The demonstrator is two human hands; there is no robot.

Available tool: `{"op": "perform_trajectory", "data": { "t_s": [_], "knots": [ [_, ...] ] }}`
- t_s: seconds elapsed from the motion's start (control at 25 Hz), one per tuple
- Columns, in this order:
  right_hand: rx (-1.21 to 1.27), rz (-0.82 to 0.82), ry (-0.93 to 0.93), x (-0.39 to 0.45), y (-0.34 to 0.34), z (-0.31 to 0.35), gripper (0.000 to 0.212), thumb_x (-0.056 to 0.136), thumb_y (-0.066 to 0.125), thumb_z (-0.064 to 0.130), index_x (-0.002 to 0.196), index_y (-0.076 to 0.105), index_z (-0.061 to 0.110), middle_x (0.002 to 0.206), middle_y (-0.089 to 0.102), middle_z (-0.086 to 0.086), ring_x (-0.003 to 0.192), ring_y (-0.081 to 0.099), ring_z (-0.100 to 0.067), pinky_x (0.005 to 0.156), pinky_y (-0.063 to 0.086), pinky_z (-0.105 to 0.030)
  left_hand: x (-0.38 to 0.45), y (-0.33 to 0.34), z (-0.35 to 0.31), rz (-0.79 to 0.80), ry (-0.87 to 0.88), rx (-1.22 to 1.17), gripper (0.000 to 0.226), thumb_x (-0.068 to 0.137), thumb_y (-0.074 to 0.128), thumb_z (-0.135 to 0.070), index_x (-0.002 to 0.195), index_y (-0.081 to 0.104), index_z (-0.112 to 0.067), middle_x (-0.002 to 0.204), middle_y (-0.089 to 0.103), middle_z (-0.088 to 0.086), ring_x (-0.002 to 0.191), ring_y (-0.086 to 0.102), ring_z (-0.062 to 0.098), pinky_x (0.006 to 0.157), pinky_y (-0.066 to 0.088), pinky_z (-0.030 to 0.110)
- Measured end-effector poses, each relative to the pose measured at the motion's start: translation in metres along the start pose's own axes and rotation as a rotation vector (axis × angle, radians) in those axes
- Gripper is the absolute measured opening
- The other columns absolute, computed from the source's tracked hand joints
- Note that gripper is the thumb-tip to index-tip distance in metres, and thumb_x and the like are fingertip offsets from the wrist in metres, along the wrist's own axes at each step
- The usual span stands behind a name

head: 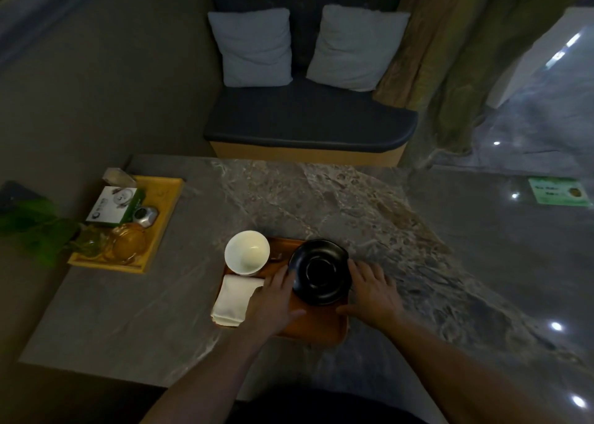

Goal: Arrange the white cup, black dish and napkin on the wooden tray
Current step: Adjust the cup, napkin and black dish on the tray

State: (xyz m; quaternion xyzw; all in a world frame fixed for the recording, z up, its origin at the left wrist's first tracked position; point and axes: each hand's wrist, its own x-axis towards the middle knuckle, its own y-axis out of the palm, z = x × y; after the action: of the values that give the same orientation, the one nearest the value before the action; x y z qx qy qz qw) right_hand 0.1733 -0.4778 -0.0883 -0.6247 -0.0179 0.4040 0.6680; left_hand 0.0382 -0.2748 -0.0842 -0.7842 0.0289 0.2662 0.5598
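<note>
A wooden tray lies on the grey marble table in front of me. The white cup stands upright at the tray's far left corner. A folded white napkin lies just below it along the left side. The black dish sits on the tray's right half. My left hand rests flat on the tray, fingers spread and touching the dish's left rim. My right hand is spread at the dish's right side, over the tray's right edge. Neither hand holds anything.
A yellow tray at the table's left edge carries a green-and-white box, a small metal pot and amber glass dishes. Green leaves lie to its left. A dark bench with two cushions stands beyond the table.
</note>
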Motion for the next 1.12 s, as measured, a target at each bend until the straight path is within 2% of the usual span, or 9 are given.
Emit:
{"op": "perform_trajectory", "data": {
  "t_s": [0.12,0.4,0.52,0.8,1.12],
  "knots": [
    [-0.008,-0.014,0.005,0.011,0.005,-0.002,0.125,0.061,0.062,0.079,0.151,-0.005,0.024,0.158,0.014,-0.003,0.143,0.008,-0.034,0.114,0.016,-0.055,0.004,0.010,-0.001,-0.013,-0.015,-0.046,0.102,0.081,0.064,-0.060,0.155,0.000,-0.029,0.166,-0.001,-0.003,0.150,0.015,0.024,0.112,0.038,0.046],
    [0.026,-0.019,0.024,0.020,0.010,-0.003,0.124,0.060,0.055,0.085,0.151,-0.003,0.024,0.157,0.014,-0.003,0.142,0.008,-0.033,0.115,0.015,-0.056,0.016,0.012,-0.003,-0.069,0.023,-0.104,0.106,0.083,0.063,-0.058,0.154,-0.010,-0.032,0.166,-0.006,-0.005,0.151,0.013,0.024,0.116,0.031,0.045],
    [0.028,-0.027,0.034,0.020,0.010,0.000,0.123,0.061,0.055,0.085,0.152,-0.001,0.024,0.158,0.015,-0.003,0.143,0.009,-0.034,0.114,0.016,-0.055,0.019,0.012,-0.003,-0.063,0.011,-0.121,0.105,0.083,0.063,-0.059,0.154,-0.009,-0.030,0.166,-0.008,-0.006,0.152,0.007,0.023,0.118,0.025,0.045],
    [0.108,-0.040,0.059,0.012,0.010,0.002,0.120,0.064,0.064,0.077,0.152,-0.001,0.028,0.159,0.014,-0.001,0.146,0.003,-0.035,0.115,0.014,-0.057,0.018,0.014,0.002,-0.054,0.007,-0.116,0.104,0.083,0.061,-0.062,0.155,-0.006,-0.029,0.165,-0.011,-0.011,0.152,0.005,0.020,0.119,0.025,0.044],
    [0.105,-0.052,0.096,-0.007,0.022,0.008,0.118,0.062,0.057,0.084,0.151,-0.001,0.034,0.160,0.013,-0.001,0.146,0.000,-0.037,0.115,0.013,-0.057,0.004,0.020,0.008,-0.052,0.014,-0.100,0.099,0.083,0.058,-0.064,0.156,0.000,-0.029,0.165,-0.006,-0.010,0.152,0.005,0.018,0.120,0.018,0.040]
  ]
}}
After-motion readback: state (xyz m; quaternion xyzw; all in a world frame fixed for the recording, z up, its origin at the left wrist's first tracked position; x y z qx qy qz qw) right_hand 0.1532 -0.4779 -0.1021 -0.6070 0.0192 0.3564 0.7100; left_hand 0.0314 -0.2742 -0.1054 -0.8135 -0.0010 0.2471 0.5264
